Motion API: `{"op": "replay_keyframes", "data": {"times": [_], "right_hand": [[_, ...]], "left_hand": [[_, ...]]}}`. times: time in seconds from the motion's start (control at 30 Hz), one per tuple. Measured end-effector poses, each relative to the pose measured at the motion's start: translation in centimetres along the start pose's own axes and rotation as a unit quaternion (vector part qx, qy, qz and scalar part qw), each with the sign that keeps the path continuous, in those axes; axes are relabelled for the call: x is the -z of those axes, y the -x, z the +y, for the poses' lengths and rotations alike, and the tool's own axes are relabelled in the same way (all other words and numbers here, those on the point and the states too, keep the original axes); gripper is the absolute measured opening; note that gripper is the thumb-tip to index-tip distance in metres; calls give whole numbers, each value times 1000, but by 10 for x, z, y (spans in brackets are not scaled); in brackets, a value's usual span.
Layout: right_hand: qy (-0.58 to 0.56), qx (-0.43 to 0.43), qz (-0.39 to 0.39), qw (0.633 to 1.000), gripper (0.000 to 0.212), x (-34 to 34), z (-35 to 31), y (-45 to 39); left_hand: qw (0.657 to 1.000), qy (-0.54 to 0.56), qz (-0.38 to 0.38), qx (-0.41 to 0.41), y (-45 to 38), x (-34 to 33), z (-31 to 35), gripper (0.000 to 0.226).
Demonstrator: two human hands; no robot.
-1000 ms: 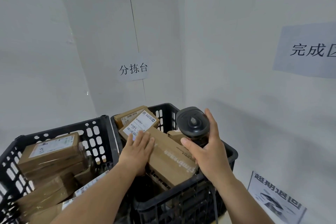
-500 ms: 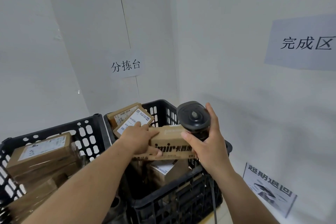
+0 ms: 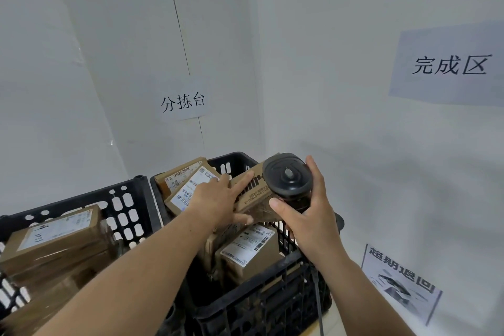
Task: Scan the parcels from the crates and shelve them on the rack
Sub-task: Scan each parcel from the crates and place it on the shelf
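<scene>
Head view: the left hand (image 3: 218, 199) grips a long brown cardboard parcel (image 3: 249, 194) above the right black plastic crate (image 3: 259, 297). The right hand (image 3: 302, 215) clasps a black handheld scanner (image 3: 286, 180) just beside the parcel's end, possibly touching it.

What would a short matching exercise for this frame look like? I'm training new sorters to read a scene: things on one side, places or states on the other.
1. barcode scanner
2. printed brown parcel
3. left crate
4. sign reading 完成区

A. on the right wall
B. gripped by the left hand
C. filled with brown parcels, untouched
D. gripped by the right hand

Pairs: 1-D, 2-B, 3-C, 4-A
</scene>
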State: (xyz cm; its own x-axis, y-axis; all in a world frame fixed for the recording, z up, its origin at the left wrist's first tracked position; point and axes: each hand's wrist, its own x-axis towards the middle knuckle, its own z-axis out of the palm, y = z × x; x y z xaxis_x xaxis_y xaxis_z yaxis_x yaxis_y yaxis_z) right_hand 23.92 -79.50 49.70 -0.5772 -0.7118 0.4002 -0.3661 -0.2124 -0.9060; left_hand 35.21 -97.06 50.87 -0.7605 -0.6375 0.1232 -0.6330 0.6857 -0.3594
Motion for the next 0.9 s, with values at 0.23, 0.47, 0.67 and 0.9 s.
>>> {"op": "replay_keyframes", "data": {"times": [0.23, 0.47, 0.67, 0.9], "right_hand": [[-31, 7, -13, 999, 93, 3, -2, 2], [-46, 6, -56, 997, 97, -13, -4, 7], [-36, 10, -86, 996, 92, -27, -3, 15], [-40, 29, -98, 994, 93, -38, -3, 22]], "left_hand": [[927, 343, 49, 143, 11, -14, -26, 97], [685, 691, 131, 191, 46, -27, -19, 59], [495, 839, 94, 204, 62, -35, -25, 93], [533, 819, 101, 186, 69, -31, -29, 107]]}}
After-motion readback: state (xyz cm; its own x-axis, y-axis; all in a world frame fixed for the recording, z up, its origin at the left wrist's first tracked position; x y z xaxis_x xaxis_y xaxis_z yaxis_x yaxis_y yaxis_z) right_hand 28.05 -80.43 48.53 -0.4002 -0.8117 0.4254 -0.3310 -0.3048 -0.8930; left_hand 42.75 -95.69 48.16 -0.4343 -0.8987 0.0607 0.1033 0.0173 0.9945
